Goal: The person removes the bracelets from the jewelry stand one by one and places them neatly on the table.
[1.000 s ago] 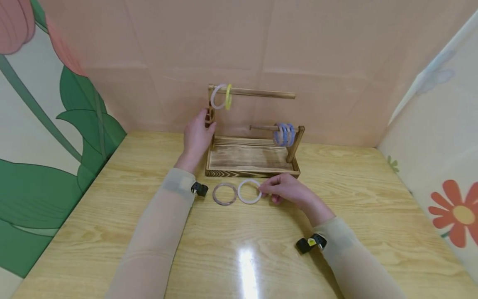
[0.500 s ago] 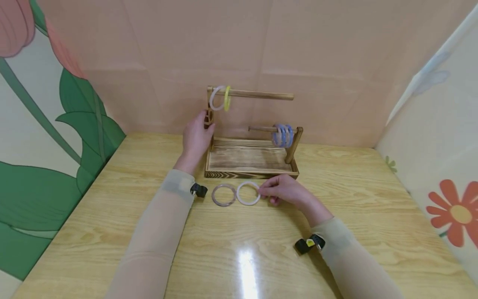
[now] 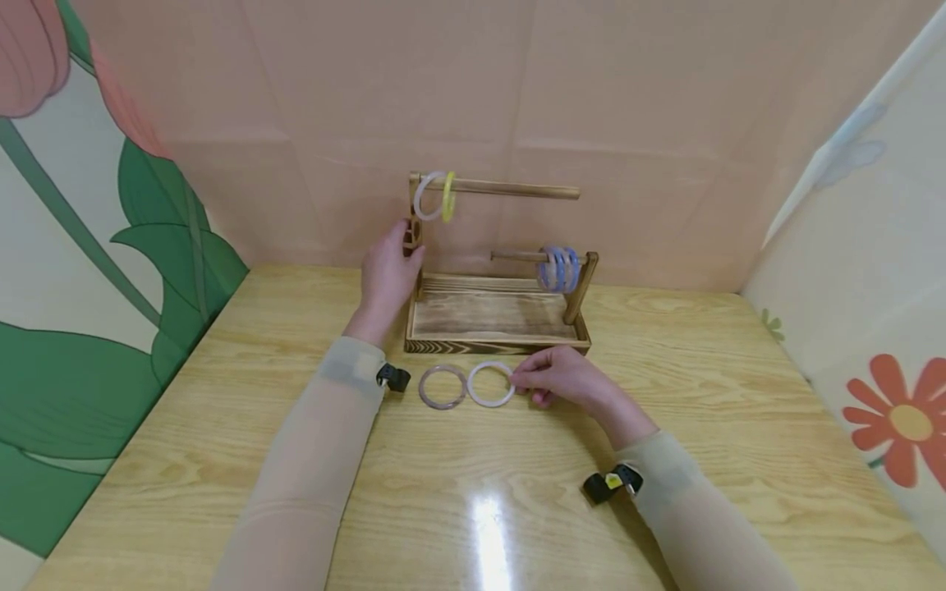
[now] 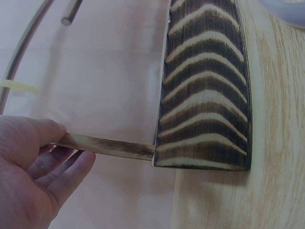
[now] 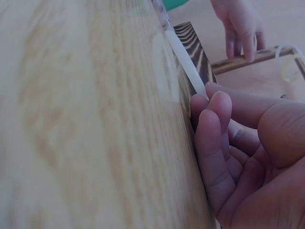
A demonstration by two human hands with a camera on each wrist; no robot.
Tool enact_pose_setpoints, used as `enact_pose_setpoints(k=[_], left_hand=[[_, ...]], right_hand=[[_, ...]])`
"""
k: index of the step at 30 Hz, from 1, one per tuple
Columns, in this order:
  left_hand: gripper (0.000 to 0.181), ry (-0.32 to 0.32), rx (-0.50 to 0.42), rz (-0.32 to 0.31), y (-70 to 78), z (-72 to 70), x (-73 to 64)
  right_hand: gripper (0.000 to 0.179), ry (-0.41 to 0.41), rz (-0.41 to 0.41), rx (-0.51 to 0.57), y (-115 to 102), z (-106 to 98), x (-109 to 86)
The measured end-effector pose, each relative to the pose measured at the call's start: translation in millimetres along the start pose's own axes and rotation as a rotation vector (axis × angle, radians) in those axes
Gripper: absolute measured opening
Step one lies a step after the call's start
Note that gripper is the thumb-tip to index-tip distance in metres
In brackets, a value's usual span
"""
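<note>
My left hand (image 3: 389, 271) grips the left upright (image 4: 109, 146) of a wooden bangle stand (image 3: 497, 346), thumb on one side and fingers curled on the other. Low at the front, my right hand (image 3: 565, 379) pinches the right edge of a white bangle (image 3: 473, 396) between thumb and fingertips; in the right wrist view the white bangle (image 5: 186, 59) lies close over the tabletop. Beside it on the left lies a greyish-purple bangle (image 3: 442, 407). A pale lilac bangle (image 3: 418, 205) and a yellow bangle (image 3: 447, 201) hang at the left end of the stand's upper bar (image 3: 517, 189).
Several blue and clear bangles (image 3: 559, 271) hang on the short lower bar (image 3: 510, 256) at the stand's right. The stand has a shallow tray base with low walls. A pink cloth (image 3: 628, 123) backs the wooden table (image 3: 665, 361), with flower-printed panels at both sides.
Both hands keep their holds on the upright and the white bangle. The whole head view has shifted very slightly; nothing else visibly moved.
</note>
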State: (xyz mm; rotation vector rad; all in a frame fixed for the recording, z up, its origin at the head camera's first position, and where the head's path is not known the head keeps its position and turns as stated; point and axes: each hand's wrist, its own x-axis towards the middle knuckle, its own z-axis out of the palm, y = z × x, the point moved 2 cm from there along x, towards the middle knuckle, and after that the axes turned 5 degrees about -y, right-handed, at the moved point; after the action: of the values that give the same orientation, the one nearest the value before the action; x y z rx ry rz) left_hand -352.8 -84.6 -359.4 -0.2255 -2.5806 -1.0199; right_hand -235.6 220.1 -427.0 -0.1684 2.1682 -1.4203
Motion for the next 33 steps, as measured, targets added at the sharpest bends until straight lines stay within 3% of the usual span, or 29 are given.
enact_pose_setpoints(k=[23, 33], left_hand=[[0.050, 0.007, -0.011, 0.008, -0.2, 0.2, -0.2], [0.051, 0.014, -0.012, 0.010, -0.8, 1.1, 0.3]], right_hand=[[0.020, 0.037, -0.009, 0.017, 0, 2, -0.6], [0.028, 0.100, -0.101, -0.059, -30, 0, -10.4]])
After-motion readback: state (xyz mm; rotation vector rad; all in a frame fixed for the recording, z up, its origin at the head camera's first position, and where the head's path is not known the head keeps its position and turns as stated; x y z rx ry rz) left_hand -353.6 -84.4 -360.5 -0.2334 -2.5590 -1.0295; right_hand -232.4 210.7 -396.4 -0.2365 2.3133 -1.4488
